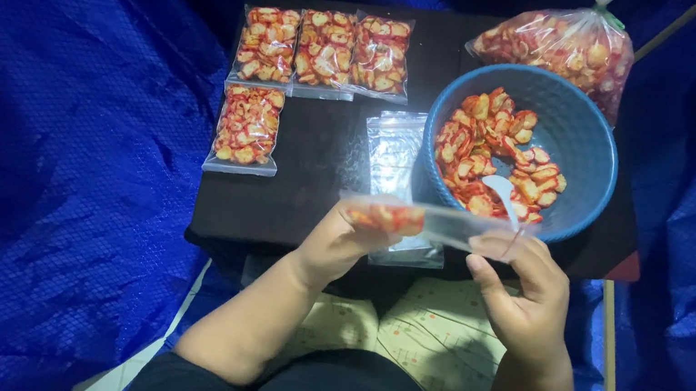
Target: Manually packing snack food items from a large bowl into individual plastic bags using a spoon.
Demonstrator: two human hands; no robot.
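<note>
Both hands hold one small clear plastic bag (418, 221) sideways over the near edge of a dark table (312, 190). My left hand (339, 242) grips the end that holds some red-orange chips. My right hand (518, 285) pinches the other, empty end. Just beyond it stands a blue bowl (582, 134) of the same chips with a white spoon (500, 193) lying in it.
Several filled, sealed chip bags (324, 48) lie at the table's far left, another (247, 127) below them. A stack of empty clear bags (394, 161) lies left of the bowl. A large tied bag of chips (563, 46) sits behind the bowl. Blue tarpaulin (52, 142) surrounds the table.
</note>
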